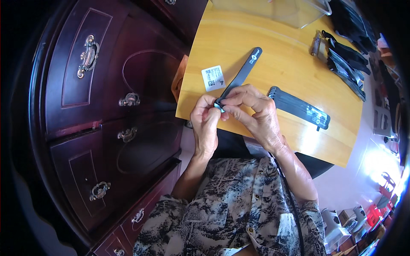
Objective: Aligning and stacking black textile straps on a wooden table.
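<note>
Over the near edge of the wooden counter [273,68], both hands pinch the lower end of a dark strap [241,76]: left hand [205,126] and right hand [256,113] fingers clamped on it. At 3 o'clock lies a bundle of straps [299,107]; at 10 o'clock, a white label [213,78].

Stood beside a dark wooden cabinet: a yellow wooden table [273,64]. Lay on it, near the left edge, a small white paper label [213,78]; right of centre, a stack of flat black plastic strips [299,108]; far right, black gloves [347,64] beside a small metal cylinder [315,43]; at the far edge, a clear plastic box [277,10].
</note>
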Demonstrator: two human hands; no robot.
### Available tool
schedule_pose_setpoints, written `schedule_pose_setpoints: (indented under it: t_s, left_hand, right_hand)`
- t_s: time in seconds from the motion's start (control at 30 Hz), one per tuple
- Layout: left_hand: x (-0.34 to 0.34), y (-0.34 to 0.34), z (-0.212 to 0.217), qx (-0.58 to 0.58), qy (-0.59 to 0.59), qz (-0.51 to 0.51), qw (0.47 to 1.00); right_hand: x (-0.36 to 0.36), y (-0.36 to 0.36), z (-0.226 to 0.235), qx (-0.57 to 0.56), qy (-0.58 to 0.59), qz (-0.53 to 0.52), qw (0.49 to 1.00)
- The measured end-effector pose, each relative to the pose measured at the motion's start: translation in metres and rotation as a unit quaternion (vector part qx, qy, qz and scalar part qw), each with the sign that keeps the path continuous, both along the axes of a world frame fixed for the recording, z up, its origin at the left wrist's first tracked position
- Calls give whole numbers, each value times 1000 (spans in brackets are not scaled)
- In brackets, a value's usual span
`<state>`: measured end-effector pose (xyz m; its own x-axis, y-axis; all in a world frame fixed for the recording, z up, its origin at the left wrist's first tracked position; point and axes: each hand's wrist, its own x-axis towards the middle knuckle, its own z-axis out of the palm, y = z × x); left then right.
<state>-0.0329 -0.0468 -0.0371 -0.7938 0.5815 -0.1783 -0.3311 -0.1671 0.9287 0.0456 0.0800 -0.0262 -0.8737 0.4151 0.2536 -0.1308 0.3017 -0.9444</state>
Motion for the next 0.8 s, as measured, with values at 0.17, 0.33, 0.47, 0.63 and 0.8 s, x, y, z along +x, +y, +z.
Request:
schedule_pose_setpoints:
  t_s: [0.17, 0.33, 0.47, 0.63, 0.8]
  left_hand:
    - [5, 6, 7, 12, 4, -13, 1000]
    - [3, 11, 6, -54, 122, -59, 989]
    - [6, 8, 12, -53, 147, -80, 984]
    - [23, 3, 31, -43, 116, -102, 987]
    - [20, -7, 26, 37, 126, -92, 987]
  right_hand:
    - [1, 1, 3, -33, -30, -32, 998]
    - [-1, -4, 5, -40, -18, -71, 997]
    - [-6, -5, 12, -12, 5, -114, 993]
    - [-15, 43, 16, -64, -13, -261, 963]
    - [-11, 50, 36, -207, -56, -142, 966]
